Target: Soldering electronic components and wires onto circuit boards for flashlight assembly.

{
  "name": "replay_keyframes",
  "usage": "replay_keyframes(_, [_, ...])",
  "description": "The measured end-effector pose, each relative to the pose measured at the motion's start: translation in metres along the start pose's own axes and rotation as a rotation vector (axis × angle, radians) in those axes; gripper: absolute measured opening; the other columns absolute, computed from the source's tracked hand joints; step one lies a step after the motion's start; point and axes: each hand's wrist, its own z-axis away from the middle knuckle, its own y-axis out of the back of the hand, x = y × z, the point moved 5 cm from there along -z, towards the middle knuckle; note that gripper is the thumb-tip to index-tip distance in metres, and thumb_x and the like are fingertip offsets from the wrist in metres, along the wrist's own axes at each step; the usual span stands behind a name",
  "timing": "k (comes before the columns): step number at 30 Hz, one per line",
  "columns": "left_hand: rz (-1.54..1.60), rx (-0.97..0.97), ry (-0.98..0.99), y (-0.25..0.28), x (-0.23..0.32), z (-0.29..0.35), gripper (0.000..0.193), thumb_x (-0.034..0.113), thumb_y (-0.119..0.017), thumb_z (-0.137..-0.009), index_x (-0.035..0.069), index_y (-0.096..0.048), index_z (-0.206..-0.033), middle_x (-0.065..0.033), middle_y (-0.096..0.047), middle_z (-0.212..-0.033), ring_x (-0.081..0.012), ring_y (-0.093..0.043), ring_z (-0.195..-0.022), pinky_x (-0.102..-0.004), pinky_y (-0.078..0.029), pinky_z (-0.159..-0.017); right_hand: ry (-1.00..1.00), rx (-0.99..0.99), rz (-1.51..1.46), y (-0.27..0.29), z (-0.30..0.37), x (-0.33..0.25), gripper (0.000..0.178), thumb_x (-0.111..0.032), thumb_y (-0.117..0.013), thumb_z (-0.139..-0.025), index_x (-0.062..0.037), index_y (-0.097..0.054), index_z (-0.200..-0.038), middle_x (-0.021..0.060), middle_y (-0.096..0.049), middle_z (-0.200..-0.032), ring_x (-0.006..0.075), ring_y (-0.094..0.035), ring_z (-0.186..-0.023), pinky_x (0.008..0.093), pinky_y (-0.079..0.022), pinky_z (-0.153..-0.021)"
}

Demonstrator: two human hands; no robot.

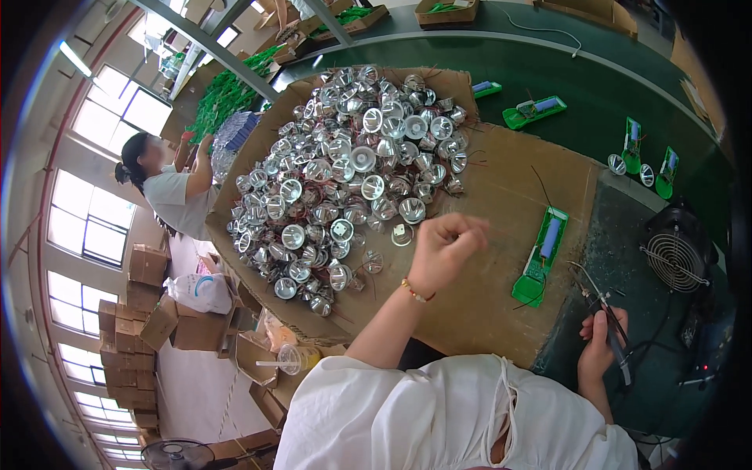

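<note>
My left hand [448, 249] is over the cardboard sheet [501, 184], its fingers curled and slightly blurred; whatever they may hold is hidden. Close to its knuckles lies a loose reflector [402, 234] at the edge of a heap of silvery lamp reflectors [363, 160]. My right hand [601, 338] grips a soldering iron [615, 345], whose thin bent end points up and left. Between the hands, a green plastic housing [527, 291] rests on the cardboard. It contains a blue cylindrical battery [551, 236], and dark wires stick out of it.
Several more green housings [534, 112] lie along the green bench beyond, two reflectors [617, 164] beside them. At the right stands a small black fan [675, 258]. Across to the left a co-worker [176, 188] works by a green heap [227, 98]. A drink cup [291, 359] stands lower left.
</note>
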Motion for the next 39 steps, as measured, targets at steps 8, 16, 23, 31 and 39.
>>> replay_keyframes(8, [-0.23, -0.206, 0.292, -0.037, -0.031, 0.04, 0.02, 0.017, -0.055, -0.085, -0.001, -0.059, -0.078, -0.0047, -0.052, -0.058, -0.009, -0.044, -0.053, -0.0273, -0.038, -0.05, -0.033, -0.03, -0.027, -0.005, 0.007, 0.0, 0.019, -0.019, -0.052, -0.085, -0.0008, -0.048, -0.09, 0.0044, -0.052, -0.062, 0.0073, -0.043, -0.049, 0.0187, -0.036, -0.047])
replay_keyframes(16, [-0.203, -0.131, 0.357, -0.03, -0.041, 0.05, 0.018, 0.01, -0.063, -0.081, -0.001, -0.06, -0.094, -0.0036, -0.065, -0.071, -0.0041, -0.054, -0.06, -0.0198, -0.043, -0.054, -0.038, -0.155, -0.053, -0.01, 0.013, -0.007, 0.017, -0.014, -0.054, -0.084, 0.0006, -0.047, -0.091, 0.007, -0.056, -0.067, 0.0091, -0.051, -0.055, 0.0195, -0.042, -0.051])
replay_keyframes(23, [-0.365, 0.015, 0.219, -0.039, -0.033, 0.047, 0.014, 0.013, -0.066, -0.077, -0.001, -0.062, -0.078, -0.0092, -0.062, -0.067, -0.0111, -0.059, -0.059, -0.0238, -0.046, -0.054, 0.114, -0.337, 0.093, -0.024, 0.017, -0.023, 0.019, -0.005, -0.061, -0.08, 0.0034, -0.049, -0.092, 0.0112, -0.062, -0.075, 0.0125, -0.06, -0.066, 0.0243, -0.049, -0.061])
replay_keyframes(31, [-0.404, -0.049, 0.026, -0.074, -0.032, 0.044, 0.012, 0.008, -0.067, -0.074, 0.001, -0.057, -0.07, -0.0089, -0.056, -0.07, -0.0177, -0.058, -0.056, -0.0275, -0.045, -0.051, 0.07, -0.315, 0.069, -0.026, 0.013, -0.019, 0.015, -0.006, -0.059, -0.081, 0.0039, -0.049, -0.088, 0.0122, -0.061, -0.071, 0.0129, -0.059, -0.061, 0.0252, -0.05, -0.057])
replay_keyframes(39, [-0.473, -0.075, 0.02, -0.082, -0.038, 0.039, 0.012, 0.005, -0.066, -0.071, 0.002, -0.056, -0.067, -0.0089, -0.055, -0.069, -0.0201, -0.057, -0.054, -0.0289, -0.045, -0.05, 0.005, -0.248, -0.016, -0.028, 0.009, -0.011, 0.015, -0.007, -0.059, -0.082, 0.003, -0.05, -0.088, 0.0115, -0.061, -0.07, 0.0127, -0.059, -0.058, 0.0247, -0.05, -0.054])
